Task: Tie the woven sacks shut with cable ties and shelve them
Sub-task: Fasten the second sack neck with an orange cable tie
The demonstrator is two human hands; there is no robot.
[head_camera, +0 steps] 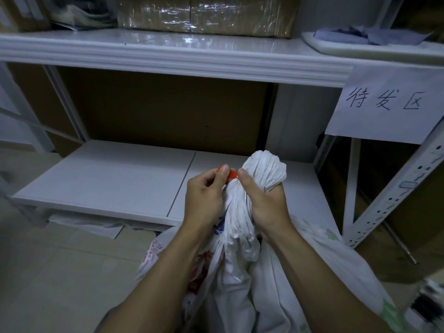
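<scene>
Here, both hands work at the sack's gathered neck.
The right hand (264, 203) is clenched round the twisted neck of the white sack (242, 212), its bunched top sticking out above the fist; just beside it, the left hand (204, 195) pinches an orange tie (231, 174) against the neck, with the bare lower shelf (108, 179) beyond.

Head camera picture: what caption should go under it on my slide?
Two hands, left and right, cinch an orange cable tie around a white woven sack's bunched neck before a white shelf.
</scene>
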